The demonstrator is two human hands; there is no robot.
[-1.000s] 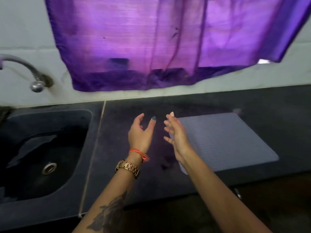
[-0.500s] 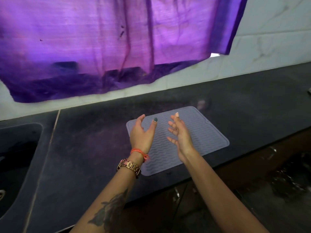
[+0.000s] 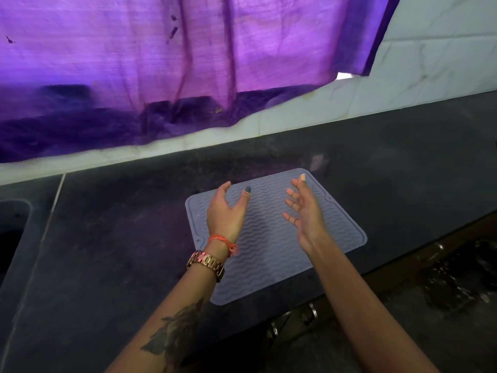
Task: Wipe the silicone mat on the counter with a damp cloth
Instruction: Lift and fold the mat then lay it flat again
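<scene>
2 empty hands, left hand (image 3: 225,214) and right hand (image 3: 305,212), fingers spread, over wavy-ribbed grey silicone mat (image 3: 271,249).

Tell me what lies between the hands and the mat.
Nothing visible. The left hand and right hand are both open and empty above the bare grey mat on the counter. No cloth is in view.
</scene>
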